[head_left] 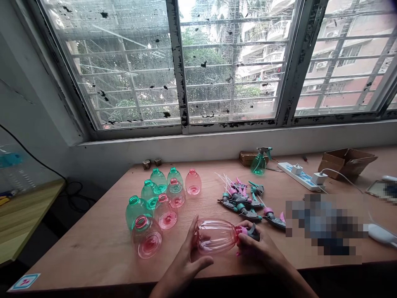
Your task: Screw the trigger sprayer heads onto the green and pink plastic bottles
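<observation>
A clear pink spray bottle (215, 236) lies sideways in front of me, its base to the left. A dark grey and pink spray head (253, 232) sits at its neck; whether it is fully screwed on cannot be seen. My right hand (259, 246) is closed around the pink collar and spray head. At the base, my left hand (189, 256) is open, thumb and fingers spread beside the bottle. Left of my hands stand several open bottles without heads, some pink (147, 238), some green (135, 211). Beyond my right hand lies a pile of grey, pink and teal spray heads (242, 200).
A green bottle with a spray head (259, 163) stands at the back by a small brown box (246, 158). To the right are a white power strip (300, 176) with plugs, an open cardboard box (344, 163) and a blurred patch. The window wall bounds the wooden table (93, 248).
</observation>
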The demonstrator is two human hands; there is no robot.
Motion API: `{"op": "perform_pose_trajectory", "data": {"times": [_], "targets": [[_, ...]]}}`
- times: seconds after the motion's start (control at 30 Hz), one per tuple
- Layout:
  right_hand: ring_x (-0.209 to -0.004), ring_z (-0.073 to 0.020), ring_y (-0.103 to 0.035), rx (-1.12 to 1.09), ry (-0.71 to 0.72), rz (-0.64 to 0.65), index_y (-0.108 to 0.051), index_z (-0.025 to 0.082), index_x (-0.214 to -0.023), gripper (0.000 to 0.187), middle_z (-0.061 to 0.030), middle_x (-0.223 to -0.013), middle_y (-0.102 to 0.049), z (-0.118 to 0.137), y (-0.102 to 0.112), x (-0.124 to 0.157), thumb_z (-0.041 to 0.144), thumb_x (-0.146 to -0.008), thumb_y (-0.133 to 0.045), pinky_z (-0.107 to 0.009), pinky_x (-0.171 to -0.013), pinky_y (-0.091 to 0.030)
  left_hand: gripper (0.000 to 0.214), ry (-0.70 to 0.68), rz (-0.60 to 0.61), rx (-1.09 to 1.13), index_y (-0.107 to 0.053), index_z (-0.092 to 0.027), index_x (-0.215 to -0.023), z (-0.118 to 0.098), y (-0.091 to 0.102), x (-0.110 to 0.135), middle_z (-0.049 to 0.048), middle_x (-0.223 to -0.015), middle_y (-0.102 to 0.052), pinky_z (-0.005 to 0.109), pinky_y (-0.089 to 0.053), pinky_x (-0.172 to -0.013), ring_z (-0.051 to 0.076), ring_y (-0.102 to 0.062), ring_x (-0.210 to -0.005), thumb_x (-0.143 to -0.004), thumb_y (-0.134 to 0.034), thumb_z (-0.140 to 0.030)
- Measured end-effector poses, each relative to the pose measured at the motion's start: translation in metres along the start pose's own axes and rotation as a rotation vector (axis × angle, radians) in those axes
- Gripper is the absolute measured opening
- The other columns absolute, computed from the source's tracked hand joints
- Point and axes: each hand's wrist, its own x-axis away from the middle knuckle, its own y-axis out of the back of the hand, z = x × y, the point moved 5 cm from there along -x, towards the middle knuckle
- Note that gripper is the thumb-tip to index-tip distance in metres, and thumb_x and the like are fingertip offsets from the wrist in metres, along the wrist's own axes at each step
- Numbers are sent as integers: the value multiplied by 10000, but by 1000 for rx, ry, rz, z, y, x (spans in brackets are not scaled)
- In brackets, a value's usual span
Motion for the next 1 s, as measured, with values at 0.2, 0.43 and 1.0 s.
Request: {"op": "perform_pose_trajectory", "data": {"times": [0.2, 0.43, 1.0], "targets": [[-590, -188, -662, 22, 10, 37, -628, 175, -936, 366, -14, -699, -700, 2, -2, 1, 445, -769, -809, -368, -623, -585, 986, 2, 6, 33, -84, -263, -1573, 3, 1, 0, 131, -1361, -538, 443, -294, -1167, 297, -463, -1330, -854, -725, -474], [-603, -173, -659, 15, 2, 45, -618, 173, -952, 350, -13, -722, -696, 3, -2, 2, 417, -787, -806, -362, -638, -595, 988, -41, -24, -69, -76, -325, -1568, 5, 3, -2, 108, -1467, -467, 462, -240, -1201, 298, -434, -1370, -847, -737, -457], [-615, -182, -696, 147, 26, 93, -627, 150, -976, 330, -42, -763, -737, 10, -7, 4, 407, -826, -770, -290, -600, -533, 845, -166, -80, -51, -248, -367, -1522, -1, 8, -4, 35, -1616, -276, 439, -225, -1234, 273, -274, -1478, -851, -746, -235]]}}
